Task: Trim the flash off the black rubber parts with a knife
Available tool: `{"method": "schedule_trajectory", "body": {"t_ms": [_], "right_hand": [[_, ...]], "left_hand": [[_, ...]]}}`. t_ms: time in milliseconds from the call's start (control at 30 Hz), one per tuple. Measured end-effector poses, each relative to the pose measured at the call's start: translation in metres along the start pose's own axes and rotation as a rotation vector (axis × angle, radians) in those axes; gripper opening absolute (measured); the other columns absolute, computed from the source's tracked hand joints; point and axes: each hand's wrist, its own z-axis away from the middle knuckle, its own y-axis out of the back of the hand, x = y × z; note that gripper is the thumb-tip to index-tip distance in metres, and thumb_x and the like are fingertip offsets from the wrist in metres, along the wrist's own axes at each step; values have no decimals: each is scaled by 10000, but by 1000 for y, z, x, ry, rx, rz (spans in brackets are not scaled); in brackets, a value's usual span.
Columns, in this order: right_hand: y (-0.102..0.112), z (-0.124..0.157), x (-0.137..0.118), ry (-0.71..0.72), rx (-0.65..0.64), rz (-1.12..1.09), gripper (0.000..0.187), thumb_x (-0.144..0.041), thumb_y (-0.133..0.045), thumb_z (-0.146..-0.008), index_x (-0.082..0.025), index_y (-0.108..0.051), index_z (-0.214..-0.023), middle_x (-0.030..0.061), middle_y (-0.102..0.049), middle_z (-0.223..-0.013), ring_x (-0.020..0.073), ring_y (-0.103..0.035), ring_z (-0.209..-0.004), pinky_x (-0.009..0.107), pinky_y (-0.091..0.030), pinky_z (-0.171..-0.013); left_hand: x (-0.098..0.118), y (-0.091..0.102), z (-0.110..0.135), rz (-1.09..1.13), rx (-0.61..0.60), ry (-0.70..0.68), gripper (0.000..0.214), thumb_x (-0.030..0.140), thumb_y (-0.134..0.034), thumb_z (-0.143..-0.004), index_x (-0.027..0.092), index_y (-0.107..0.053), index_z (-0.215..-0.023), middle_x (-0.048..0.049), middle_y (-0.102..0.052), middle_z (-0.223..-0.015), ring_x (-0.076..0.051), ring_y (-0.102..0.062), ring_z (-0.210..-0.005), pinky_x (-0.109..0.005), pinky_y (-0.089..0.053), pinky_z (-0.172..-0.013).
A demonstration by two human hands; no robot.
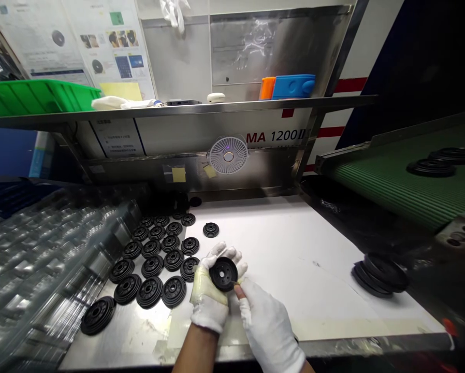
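Just now, a black rubber disc (223, 274) cupped flat in the left hand (210, 295), face up, its central hole showing, round and so without any long axis. Left fingers (225, 253) curled around the far rim, the tape-wrapped palm beneath, in a closed, firm hold. Close beside it, the right hand (269, 324) angled in from the lower right, thumb and forefinger (238, 291) pinched together at the disc's right edge, perhaps on something thin, too small to tell. Of the two, the left hand nearer the disc, directly under it, the right only at its rim. Both hands in white cotton gloves, wrists low, almost touching, forearms rising from the bottom of the view. Just left of the hands, rows of matching discs (152, 266) on a steel table (139, 331), one more lying apart (211, 229) on a white sheet (294, 259). Farther right, a loose stack of discs (380, 274) near the sheet's edge, and beyond it a green conveyor belt (372, 191) carrying more discs (430, 167). Along the left, clear plastic trays (34, 259), piled and glinting. Ahead, under a metal shelf (178, 109), a small white fan (228, 155).
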Motion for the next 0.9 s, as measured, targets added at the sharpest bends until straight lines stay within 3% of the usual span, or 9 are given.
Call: {"method": "schedule_trajectory", "body": {"t_ms": [100,167,333,400,500,567,733,900], "right_hand": [[1,-1,4,-10,37,15,247,-293,-313,-899,-238,-521,-778,-4,-584,-656,163,-528,-544,270,-325,-506],[0,0,3,-32,40,27,250,-317,-326,-903,-243,-512,-754,-14,-573,-632,162,-521,-534,270,-320,-504],[-4,3,-7,-20,18,-13,236,-286,-319,-902,-254,-506,-762,-25,-566,-631,162,-535,-564,268,-318,-521],[-3,4,-8,-19,22,-13,232,-288,-324,-900,-254,-510,-766,-25,-560,-621,163,-532,-555,271,-316,-515],[1,3,-5,-2,32,-13,229,-286,-324,-897,-250,-526,-793,-18,-572,-643,164,-533,-552,273,-327,-512],[2,2,0,-1,32,-12,224,-263,-324,-888,-247,-530,-803,-12,-585,-666,167,-540,-564,273,-344,-520],[-3,3,4,-30,53,20,226,-291,-341,-891,-237,-517,-761,-6,-575,-639,166,-529,-542,275,-338,-509],[-7,5,-6,-8,41,-7,248,-287,-312,-888,-238,-510,-748,-7,-574,-620,167,-525,-532,273,-316,-498]], "left_hand": [[1,1,-1,19,-50,10,108,183,-539,-705,158,-586,-798,-44,-579,-686,-193,-582,-657,-365,-494,-603],[0,-2,-4,77,-11,-23,32,148,-555,-696,166,-565,-721,-7,-542,-616,-148,-549,-582,-322,-488,-585],[-4,-9,-8,127,67,-96,82,98,-533,-705,178,-544,-693,26,-540,-603,-108,-553,-589,-270,-491,-642],[-3,-8,-5,117,61,-95,98,96,-529,-707,176,-565,-750,1,-577,-662,-138,-587,-668,-300,-496,-680],[3,-4,3,14,15,23,194,143,-521,-710,146,-587,-892,-90,-621,-816,-238,-605,-801,-401,-500,-684],[5,-1,6,-48,-34,80,225,175,-511,-711,133,-587,-918,-104,-619,-803,-249,-604,-769,-427,-499,-656],[1,-2,-3,49,-22,43,30,149,-574,-701,160,-570,-729,-12,-547,-612,-148,-551,-581,-320,-490,-591],[-3,-4,-10,111,17,-37,83,98,-561,-704,170,-539,-670,22,-531,-600,-100,-544,-582,-278,-495,-669]]}}
